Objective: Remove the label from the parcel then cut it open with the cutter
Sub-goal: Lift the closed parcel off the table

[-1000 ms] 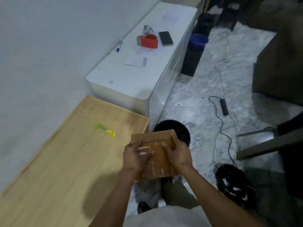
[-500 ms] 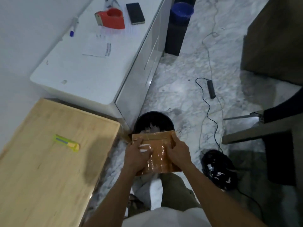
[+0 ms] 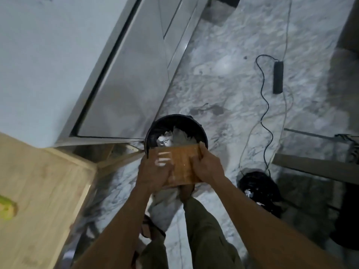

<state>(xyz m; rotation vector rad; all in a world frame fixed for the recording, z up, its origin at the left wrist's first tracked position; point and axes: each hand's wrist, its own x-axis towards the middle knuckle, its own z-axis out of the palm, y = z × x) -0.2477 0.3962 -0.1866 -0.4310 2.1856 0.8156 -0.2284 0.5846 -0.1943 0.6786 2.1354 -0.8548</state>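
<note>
A brown tape-wrapped parcel point(image 3: 181, 164) is held in both hands just in front of a black bin. My left hand point(image 3: 155, 172) grips its left side, with small white scraps, maybe label remnants, showing at the fingers. My right hand point(image 3: 206, 167) grips its right edge. The yellow-green cutter point(image 3: 6, 209) lies on the wooden table at the far left, blurred and cut off by the frame edge, well away from both hands.
A black bin point(image 3: 153, 133) holding white paper scraps stands on the marble floor just beyond the parcel. A wooden table point(image 3: 38, 191) is at the left, a white cabinet point(image 3: 124, 84) behind it. A black bag point(image 3: 260, 189) and a cable with adapter point(image 3: 277, 77) lie at the right.
The view has tilted down and rightward, so the bin is now right beyond the parcel. The cabinet-top items have left the frame. Both hands keep their hold on the parcel.
</note>
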